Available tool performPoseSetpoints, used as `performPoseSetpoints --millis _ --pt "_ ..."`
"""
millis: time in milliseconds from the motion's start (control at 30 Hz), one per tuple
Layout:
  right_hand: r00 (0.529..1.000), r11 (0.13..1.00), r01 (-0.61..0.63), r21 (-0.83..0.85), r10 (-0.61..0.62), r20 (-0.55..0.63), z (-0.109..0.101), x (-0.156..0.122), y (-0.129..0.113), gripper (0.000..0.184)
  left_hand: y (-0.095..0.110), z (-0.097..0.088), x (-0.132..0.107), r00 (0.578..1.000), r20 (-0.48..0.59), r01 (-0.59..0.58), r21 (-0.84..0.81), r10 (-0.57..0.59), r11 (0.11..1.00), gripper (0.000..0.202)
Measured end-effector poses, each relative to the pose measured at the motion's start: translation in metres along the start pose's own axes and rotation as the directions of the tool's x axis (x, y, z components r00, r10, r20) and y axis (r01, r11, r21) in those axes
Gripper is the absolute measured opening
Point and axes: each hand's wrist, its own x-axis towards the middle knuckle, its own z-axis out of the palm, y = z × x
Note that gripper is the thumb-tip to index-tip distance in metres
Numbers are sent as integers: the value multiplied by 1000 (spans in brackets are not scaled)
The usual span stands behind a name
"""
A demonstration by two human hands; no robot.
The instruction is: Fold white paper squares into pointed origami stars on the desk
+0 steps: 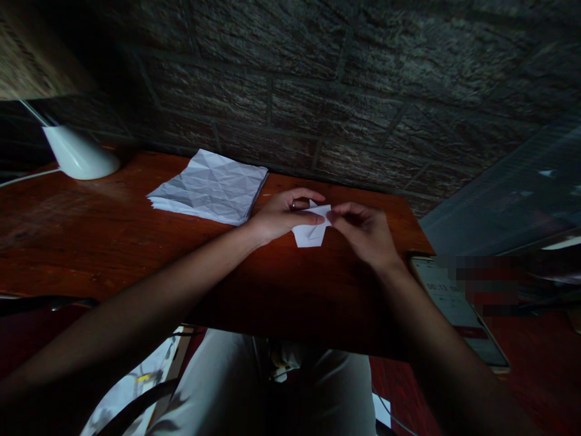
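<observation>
A small piece of folded white paper [310,236] is held just above the wooden table, between my two hands. My left hand [290,213], wearing a ring, grips it from the left, thumb across its front face and fingers behind. At the paper's right edge, my right hand [361,229] pinches a corner between thumb and fingertips. Left of my hands lies a stack of creased white paper sheets [211,184], the top one covered in a grid of fold lines.
The brown wooden table [113,242] runs along a dark brick wall [295,97]. A white lamp [79,154] stands at the far left with its cord. At the right, lower than the tabletop, is a phone or tablet [454,303] with a lit screen.
</observation>
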Motion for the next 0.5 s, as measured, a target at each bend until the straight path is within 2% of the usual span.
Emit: performPoseSetpoints --millis 200,333,500 --pt "996 999 19 -33 -22 -81 7 -1 2 8 0 0 0 1000 -15 -18 25 18 1000 47" --pt "997 1000 23 6 -23 -71 7 -1 -1 12 0 -1 1 1000 -24 -9 39 10 999 47" --pt "998 999 36 -28 -37 -57 6 -1 1 16 1 1 0 1000 -14 9 27 -9 1000 48"
